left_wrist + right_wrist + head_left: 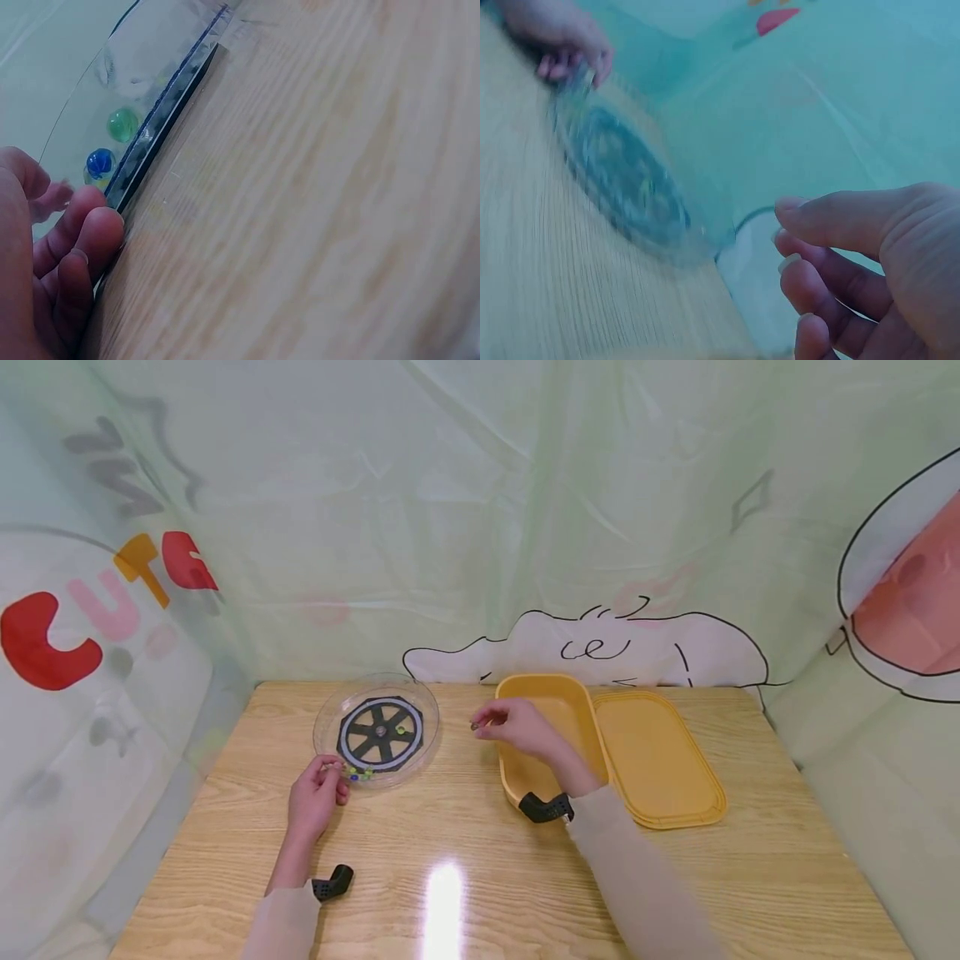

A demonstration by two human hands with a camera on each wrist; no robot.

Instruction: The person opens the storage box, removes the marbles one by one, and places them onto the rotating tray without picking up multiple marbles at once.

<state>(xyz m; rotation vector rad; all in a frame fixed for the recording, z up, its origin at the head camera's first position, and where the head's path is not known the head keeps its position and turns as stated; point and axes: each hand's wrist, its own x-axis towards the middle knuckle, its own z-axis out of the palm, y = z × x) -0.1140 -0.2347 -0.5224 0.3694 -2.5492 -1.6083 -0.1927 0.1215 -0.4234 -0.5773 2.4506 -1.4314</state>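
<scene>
A clear round dish (431, 750) with a dark wheel-shaped pattern (381, 732) in it sits at the back left of the table. My left hand (315, 793) pinches its near-left rim, thumb above and fingers below. Beside those fingers, inside the dish, several marbles cluster, among them a green marble (123, 124) and a blue marble (100, 162). Another yellow-green marble (401, 730) lies on the wheel pattern. Over the left side of a yellow box (555, 681), my right hand (517, 727) holds a small dark greenish marble (474, 726) at its fingertips.
A yellow lid (656, 760) lies flat to the right of the box, against its side. Behind the table hangs a printed curtain (450, 527), close to the back edge. Bright glare falls on the wooden tabletop (390, 877) at the front.
</scene>
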